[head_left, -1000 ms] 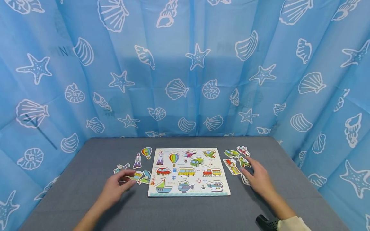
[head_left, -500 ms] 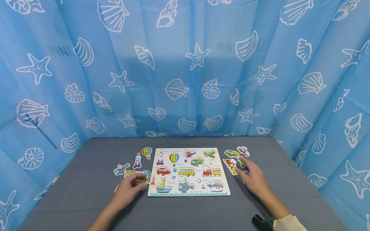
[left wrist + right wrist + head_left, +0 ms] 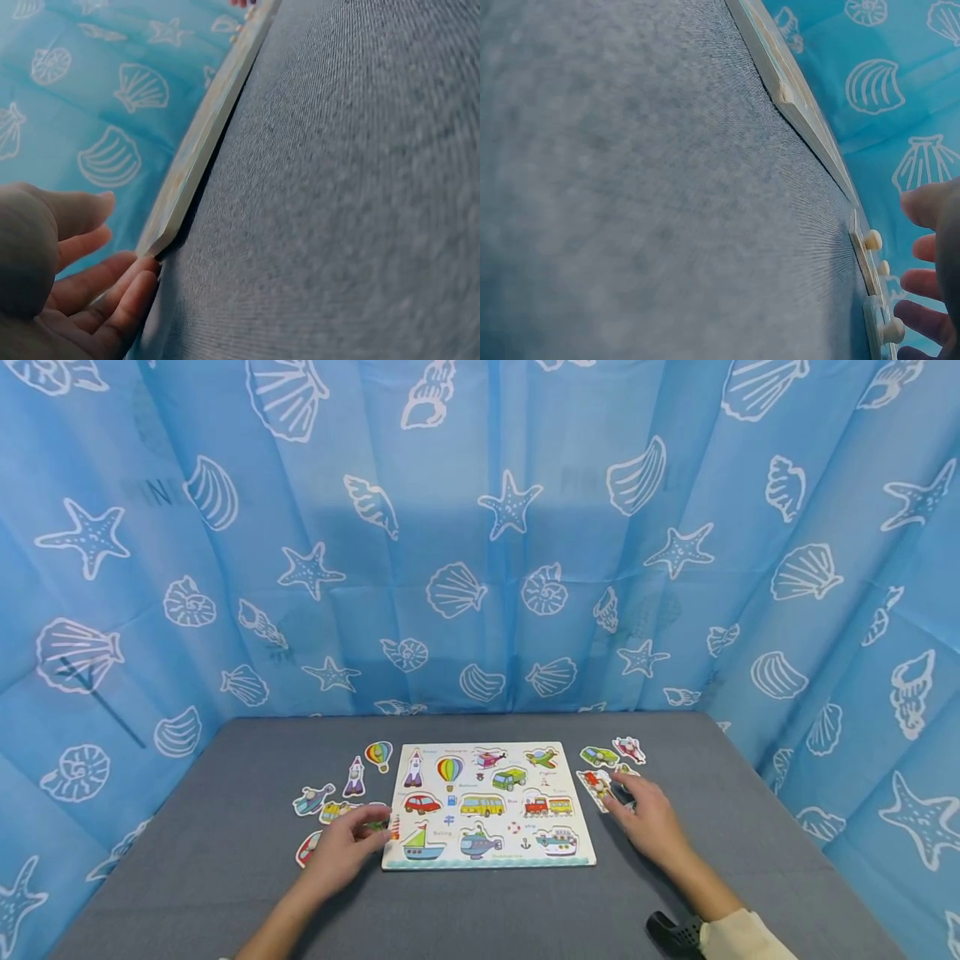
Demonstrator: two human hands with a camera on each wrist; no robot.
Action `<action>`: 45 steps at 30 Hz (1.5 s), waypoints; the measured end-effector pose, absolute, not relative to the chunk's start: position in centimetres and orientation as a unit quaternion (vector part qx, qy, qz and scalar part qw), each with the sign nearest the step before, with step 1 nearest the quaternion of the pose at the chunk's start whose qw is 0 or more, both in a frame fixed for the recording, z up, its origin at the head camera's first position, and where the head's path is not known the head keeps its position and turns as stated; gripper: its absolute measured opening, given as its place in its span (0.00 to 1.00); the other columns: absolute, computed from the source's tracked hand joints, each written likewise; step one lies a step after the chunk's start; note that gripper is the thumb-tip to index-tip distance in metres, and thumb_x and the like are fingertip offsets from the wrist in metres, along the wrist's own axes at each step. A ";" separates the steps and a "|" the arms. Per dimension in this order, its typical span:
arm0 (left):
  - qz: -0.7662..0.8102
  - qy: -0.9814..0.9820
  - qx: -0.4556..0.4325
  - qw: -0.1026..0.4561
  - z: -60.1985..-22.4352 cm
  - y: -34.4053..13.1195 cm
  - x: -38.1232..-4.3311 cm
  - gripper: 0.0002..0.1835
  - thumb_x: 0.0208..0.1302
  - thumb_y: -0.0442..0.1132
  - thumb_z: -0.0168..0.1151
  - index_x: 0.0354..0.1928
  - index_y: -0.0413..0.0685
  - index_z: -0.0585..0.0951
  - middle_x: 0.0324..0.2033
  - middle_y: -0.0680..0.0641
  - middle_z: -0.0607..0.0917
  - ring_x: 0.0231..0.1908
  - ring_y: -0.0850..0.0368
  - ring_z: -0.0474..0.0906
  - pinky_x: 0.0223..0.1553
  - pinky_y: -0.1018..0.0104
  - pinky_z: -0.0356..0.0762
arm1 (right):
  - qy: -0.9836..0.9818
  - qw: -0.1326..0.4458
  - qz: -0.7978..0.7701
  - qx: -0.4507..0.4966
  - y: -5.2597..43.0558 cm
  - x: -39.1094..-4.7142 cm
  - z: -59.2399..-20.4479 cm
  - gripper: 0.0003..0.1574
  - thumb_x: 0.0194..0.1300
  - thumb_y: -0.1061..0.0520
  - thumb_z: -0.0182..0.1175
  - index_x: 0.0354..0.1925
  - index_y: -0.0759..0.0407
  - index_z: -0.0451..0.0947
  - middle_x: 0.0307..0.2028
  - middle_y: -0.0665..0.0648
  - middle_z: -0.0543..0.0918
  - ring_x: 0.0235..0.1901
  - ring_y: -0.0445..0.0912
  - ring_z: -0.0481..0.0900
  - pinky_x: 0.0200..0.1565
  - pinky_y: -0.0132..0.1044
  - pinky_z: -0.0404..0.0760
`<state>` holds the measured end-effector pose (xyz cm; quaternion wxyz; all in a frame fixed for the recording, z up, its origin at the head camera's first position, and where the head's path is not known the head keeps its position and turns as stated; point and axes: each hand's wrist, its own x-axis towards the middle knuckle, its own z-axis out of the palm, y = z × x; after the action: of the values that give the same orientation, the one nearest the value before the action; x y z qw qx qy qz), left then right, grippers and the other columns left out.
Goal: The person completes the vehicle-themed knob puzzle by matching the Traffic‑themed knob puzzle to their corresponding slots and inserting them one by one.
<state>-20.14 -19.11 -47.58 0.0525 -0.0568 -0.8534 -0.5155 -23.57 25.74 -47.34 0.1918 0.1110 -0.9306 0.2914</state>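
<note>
A knob puzzle board (image 3: 487,863) printed with vehicles lies flat in the head view. My left hand (image 3: 348,843) is at its left edge, over some loose pieces. In the left wrist view, the fingertips (image 3: 146,274) reach the corner of the board, fingers loosely bent and thumb apart. My right hand (image 3: 648,822) hovers over pieces beside the board's right edge. The train piece (image 3: 592,782) lies by its fingertips, and a green piece (image 3: 625,769) is partly covered. In the right wrist view, its fingers are spread near knobbed pieces (image 3: 892,330), gripping none.
Left of the board lie a balloon piece (image 3: 378,755), a rocket piece (image 3: 355,778), a blue-grey piece (image 3: 313,800) and a red piece (image 3: 306,850). A truck piece (image 3: 600,756) and a pink helicopter piece (image 3: 628,748) are at right. A blue curtain (image 3: 480,543) hangs behind the grey table (image 3: 480,910).
My left hand has moved right, from over the left pieces to the board's edge, uncovering the blue-grey and red pieces. The right hand has shifted slightly left toward the train piece.
</note>
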 end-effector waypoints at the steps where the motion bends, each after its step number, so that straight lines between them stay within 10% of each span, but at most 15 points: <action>1: -0.510 -0.856 -0.058 0.055 -47.6 -19.0 -20.1 0.15 0.57 0.33 0.70 0.47 0.42 0.83 0.43 0.46 0.86 0.33 0.59 0.80 0.37 0.67 0.77 | -0.931 0.194 0.289 0.113 25.7 -23.7 -47.4 0.24 0.62 0.59 0.65 0.54 0.70 0.77 0.52 0.71 0.79 0.55 0.67 0.72 0.56 0.62 0.66; 23: -0.445 -0.889 -0.027 0.107 -47.6 -17.6 -19.7 0.13 0.55 0.31 0.70 0.44 0.41 0.84 0.39 0.48 0.87 0.34 0.59 0.81 0.38 0.65 0.77 | -0.959 0.210 0.174 0.079 24.7 -26.1 -47.6 0.10 0.51 0.57 0.73 0.29 0.60 0.82 0.30 0.58 0.80 0.37 0.60 0.74 0.36 0.56 0.70; 45: -0.365 -0.923 -0.012 0.124 -47.3 -18.1 -19.6 0.17 0.51 0.33 0.72 0.45 0.42 0.84 0.26 0.54 0.82 0.27 0.62 0.76 0.31 0.62 0.73 | -0.946 0.221 0.212 0.106 23.7 -25.6 -47.1 0.07 0.51 0.60 0.71 0.28 0.58 0.81 0.34 0.59 0.81 0.39 0.59 0.74 0.40 0.58 0.70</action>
<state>-19.64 -18.06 -47.30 0.1239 -0.0120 -0.9227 -0.3649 -25.58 23.70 -47.13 0.2208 0.1063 -0.9460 0.2124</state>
